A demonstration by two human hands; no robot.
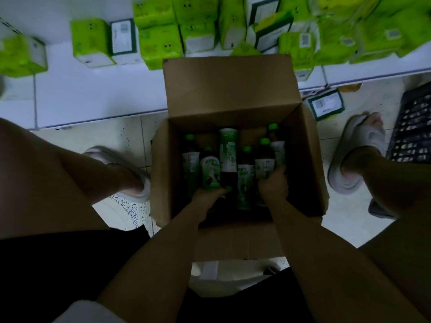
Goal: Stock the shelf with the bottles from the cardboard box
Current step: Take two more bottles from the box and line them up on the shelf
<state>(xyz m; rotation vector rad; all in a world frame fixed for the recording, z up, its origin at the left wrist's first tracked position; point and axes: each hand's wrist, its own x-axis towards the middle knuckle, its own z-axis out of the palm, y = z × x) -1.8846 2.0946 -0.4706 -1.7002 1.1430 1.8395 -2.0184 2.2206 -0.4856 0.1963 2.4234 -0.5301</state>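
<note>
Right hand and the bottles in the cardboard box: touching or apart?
Touching. The head view shows the right hand inside the cardboard box, its fingers wrapped over the bottle with no gap visible.

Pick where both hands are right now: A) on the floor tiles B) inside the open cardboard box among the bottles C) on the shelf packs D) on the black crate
B: the left hand and the right hand both reach down into the cardboard box, each closed around bottles with green caps.
</note>
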